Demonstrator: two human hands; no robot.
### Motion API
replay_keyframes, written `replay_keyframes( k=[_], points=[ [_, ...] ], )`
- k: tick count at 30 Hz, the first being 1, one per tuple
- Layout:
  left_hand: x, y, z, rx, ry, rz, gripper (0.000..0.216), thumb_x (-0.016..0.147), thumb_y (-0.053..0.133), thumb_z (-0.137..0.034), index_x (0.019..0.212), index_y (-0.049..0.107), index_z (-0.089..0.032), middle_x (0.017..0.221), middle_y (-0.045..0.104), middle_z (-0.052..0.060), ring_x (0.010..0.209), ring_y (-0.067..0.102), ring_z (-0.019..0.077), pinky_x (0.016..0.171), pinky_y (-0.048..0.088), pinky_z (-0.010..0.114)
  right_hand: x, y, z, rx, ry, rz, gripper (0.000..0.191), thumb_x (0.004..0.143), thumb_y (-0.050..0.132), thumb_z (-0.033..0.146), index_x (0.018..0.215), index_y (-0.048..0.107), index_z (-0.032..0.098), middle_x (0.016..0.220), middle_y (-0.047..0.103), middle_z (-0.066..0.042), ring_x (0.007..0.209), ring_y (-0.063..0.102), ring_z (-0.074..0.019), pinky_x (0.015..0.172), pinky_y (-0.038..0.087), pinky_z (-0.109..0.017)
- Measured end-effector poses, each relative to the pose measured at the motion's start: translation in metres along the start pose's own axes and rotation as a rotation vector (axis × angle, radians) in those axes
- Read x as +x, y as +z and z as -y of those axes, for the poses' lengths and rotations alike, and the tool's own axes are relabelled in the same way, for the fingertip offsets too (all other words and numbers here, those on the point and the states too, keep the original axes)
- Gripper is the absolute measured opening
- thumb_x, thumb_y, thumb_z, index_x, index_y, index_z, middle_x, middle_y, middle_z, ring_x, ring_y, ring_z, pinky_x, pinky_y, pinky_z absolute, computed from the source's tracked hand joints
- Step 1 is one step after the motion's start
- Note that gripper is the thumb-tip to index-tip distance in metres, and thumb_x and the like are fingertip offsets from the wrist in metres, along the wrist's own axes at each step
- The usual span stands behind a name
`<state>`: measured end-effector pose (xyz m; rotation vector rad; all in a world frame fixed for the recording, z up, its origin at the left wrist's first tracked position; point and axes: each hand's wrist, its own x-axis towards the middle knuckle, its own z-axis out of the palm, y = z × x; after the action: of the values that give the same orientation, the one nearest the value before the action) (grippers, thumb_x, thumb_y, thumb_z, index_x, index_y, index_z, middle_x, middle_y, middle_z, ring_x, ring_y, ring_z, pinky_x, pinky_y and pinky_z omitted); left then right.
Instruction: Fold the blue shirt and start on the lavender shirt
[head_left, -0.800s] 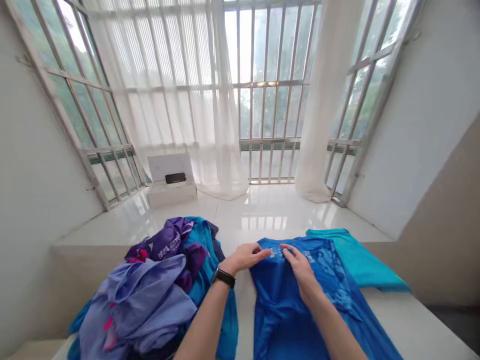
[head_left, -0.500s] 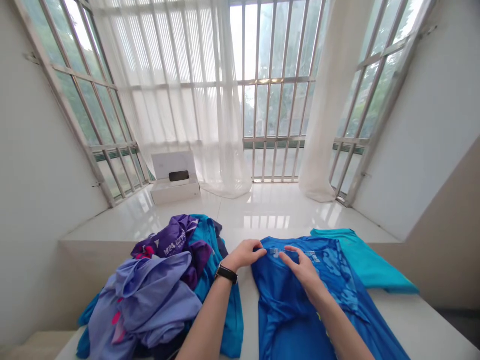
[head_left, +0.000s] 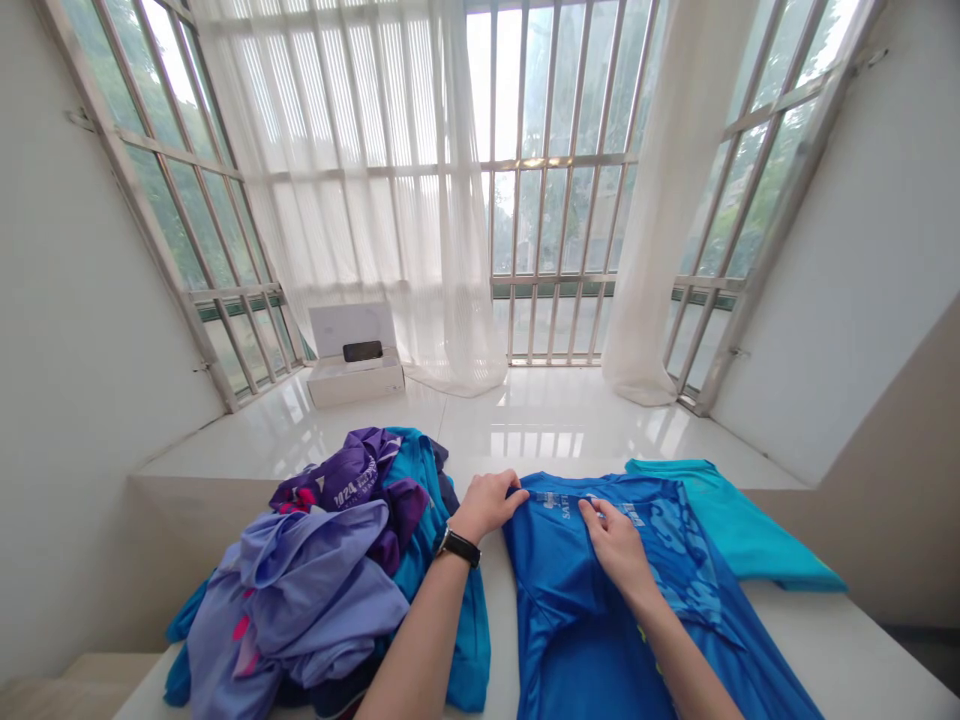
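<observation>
A blue printed t-shirt lies spread on the white table in front of me. My left hand, with a black watch on its wrist, pinches the shirt's far left edge with closed fingers. My right hand rests flat on the shirt's upper middle, fingers stretched toward the printed lettering. Both forearms reach in from the bottom of the view.
A heap of crumpled shirts in purple, lilac and teal lies to the left. A folded turquoise shirt sits to the right. Beyond is a glossy white window ledge with a white box, sheer curtains and barred windows.
My left hand has closed on the shirt's far left edge. My right hand has slid a little toward me and lies flatter. The view has tilted up slightly.
</observation>
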<state>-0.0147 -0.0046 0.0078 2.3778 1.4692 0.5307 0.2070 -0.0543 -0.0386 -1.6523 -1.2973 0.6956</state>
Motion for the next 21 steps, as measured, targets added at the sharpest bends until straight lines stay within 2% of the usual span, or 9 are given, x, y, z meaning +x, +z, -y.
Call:
replay_keyframes(
  k=[4, 8, 11, 15, 21],
  points=[
    [-0.001, 0.000, 0.000, 0.021, -0.013, 0.009, 0.022, 0.094, 0.055, -0.040, 0.098, 0.067, -0.022, 0.098, 0.075, 0.005, 0.094, 0.069, 0.0247, 0.085, 0.047, 0.033, -0.004, 0.008, -0.001, 0.017, 0.029, 0.143, 0.048, 0.073, 0.054, 0.066, 0.092, 0.058, 0.022, 0.049, 0.053, 0.005, 0.044, 0.052, -0.0177, 0.047, 0.039, -0.030],
    [-0.001, 0.002, 0.001, 0.029, -0.014, 0.015, 0.023, 0.094, 0.055, -0.041, 0.099, 0.068, -0.023, 0.100, 0.075, 0.004, 0.096, 0.068, 0.0242, 0.087, 0.047, 0.033, -0.007, 0.013, -0.002, 0.033, -0.028, 0.234, 0.038, 0.069, 0.058, 0.059, 0.079, 0.058, 0.023, 0.059, 0.060, 0.002, 0.056, 0.058, -0.0175, 0.051, 0.043, -0.028],
    [0.000, 0.004, 0.003, 0.031, -0.018, 0.022, 0.024, 0.094, 0.054, -0.042, 0.099, 0.068, -0.023, 0.100, 0.075, 0.004, 0.095, 0.068, 0.0239, 0.086, 0.047, 0.032, -0.006, 0.012, -0.003, 0.023, -0.042, 0.206, 0.034, 0.075, 0.053, 0.059, 0.075, 0.055, 0.024, 0.060, 0.061, 0.002, 0.057, 0.057, -0.0170, 0.052, 0.042, -0.027],
    [0.000, 0.006, 0.006, 0.035, -0.024, 0.033, 0.026, 0.094, 0.054, -0.044, 0.097, 0.070, -0.023, 0.099, 0.076, 0.004, 0.095, 0.068, 0.0240, 0.087, 0.047, 0.032, -0.006, 0.011, -0.002, -0.008, -0.032, 0.148, 0.033, 0.080, 0.048, 0.058, 0.082, 0.055, 0.026, 0.053, 0.057, 0.004, 0.051, 0.054, -0.0178, 0.051, 0.039, -0.029],
    [0.000, 0.007, 0.010, 0.055, -0.044, 0.048, 0.025, 0.094, 0.054, -0.042, 0.096, 0.070, -0.023, 0.100, 0.076, 0.004, 0.095, 0.068, 0.0237, 0.086, 0.047, 0.032, -0.008, 0.011, 0.002, -0.070, -0.045, 0.095, 0.035, 0.079, 0.043, 0.057, 0.084, 0.054, 0.025, 0.054, 0.059, 0.001, 0.054, 0.056, -0.0202, 0.056, 0.040, -0.031]
  ],
)
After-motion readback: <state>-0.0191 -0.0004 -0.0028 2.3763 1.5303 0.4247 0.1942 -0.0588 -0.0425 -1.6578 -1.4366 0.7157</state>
